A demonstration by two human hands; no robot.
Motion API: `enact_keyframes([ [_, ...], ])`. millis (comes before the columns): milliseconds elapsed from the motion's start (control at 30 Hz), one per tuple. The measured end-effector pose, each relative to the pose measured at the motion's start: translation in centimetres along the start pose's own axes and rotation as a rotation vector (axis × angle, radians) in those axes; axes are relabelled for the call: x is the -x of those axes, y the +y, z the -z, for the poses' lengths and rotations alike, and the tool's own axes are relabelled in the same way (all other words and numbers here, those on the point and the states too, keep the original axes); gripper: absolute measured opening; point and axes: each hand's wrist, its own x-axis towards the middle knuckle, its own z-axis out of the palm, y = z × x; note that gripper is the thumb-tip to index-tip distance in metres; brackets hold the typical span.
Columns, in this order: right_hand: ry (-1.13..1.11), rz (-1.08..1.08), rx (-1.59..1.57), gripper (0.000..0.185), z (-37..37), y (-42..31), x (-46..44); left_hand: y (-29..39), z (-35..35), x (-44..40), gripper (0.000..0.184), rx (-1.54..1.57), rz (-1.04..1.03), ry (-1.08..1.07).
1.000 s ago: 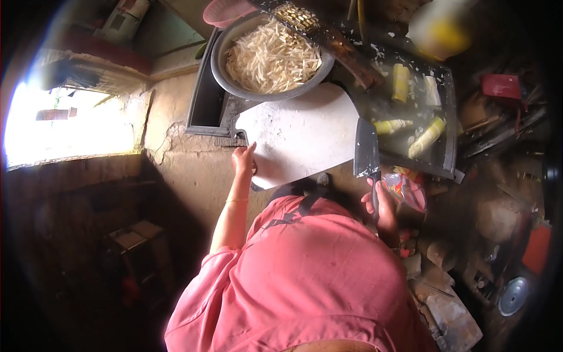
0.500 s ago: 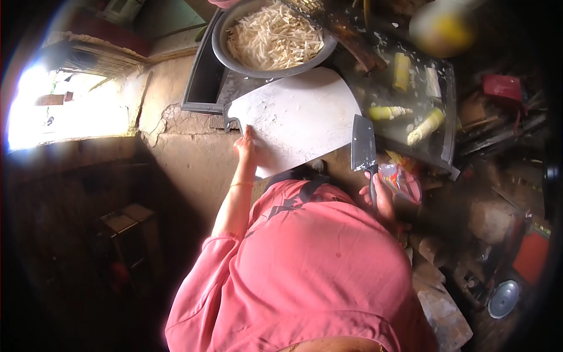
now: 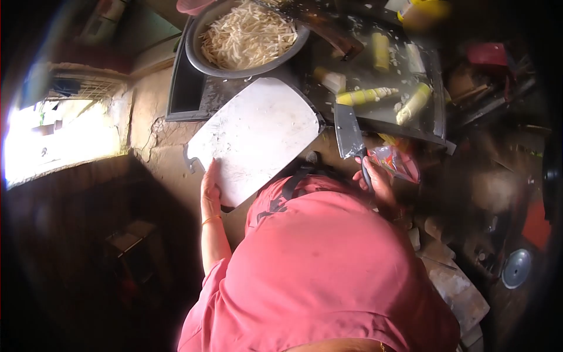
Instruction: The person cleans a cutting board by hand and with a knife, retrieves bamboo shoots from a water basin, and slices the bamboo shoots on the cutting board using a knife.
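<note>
A cleaver (image 3: 348, 132) and a white board (image 3: 258, 132) occupy your two hands beside the bench (image 3: 220, 97). Your left hand (image 3: 211, 190) grips the board between 7 and 8 o'clock, thumb side on its face, the fingers beneath hidden. Your right hand (image 3: 378, 182) is closed around the cleaver's dark handle, the blade pointing to 11 o'clock, just beside the board at 3 o'clock. Whether the board's far edge touches the bench cannot be told.

At 12 o'clock from the board sits a metal basin (image 3: 194, 56) heaped with pale strips (image 3: 249, 38); at 2 o'clock lie yellow-green stalk pieces (image 3: 368, 96). The step in hand looks to be handling the board, with no cutting under way; the next move seems to call for a firm left grip and the blade held clear.

No brand or wording can be read: the colourful printed bag (image 3: 396, 164) past the cleaver is indistinct, and the yellow container (image 3: 423, 10), upper right, blurred.
</note>
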Motion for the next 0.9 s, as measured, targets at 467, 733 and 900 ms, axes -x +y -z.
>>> enact_keyframes([
  [467, 0.087, -0.025, 0.074, 0.047, 0.2, -0.3, 0.8, 1.9, 6.1, 9.0, 0.067, -0.202, -0.195, -0.092],
  [733, -0.044, 0.049, 0.144, 0.043, -0.9, -1.2, -0.3, 5.8, 14.7, 8.2, 0.070, -0.210, -0.357, -0.041],
  [900, -0.054, 0.110, 0.124, 0.043, 0.3, 0.0, -1.1, 6.6, 14.0, 9.5, 0.073, -0.156, -0.555, 0.171],
])
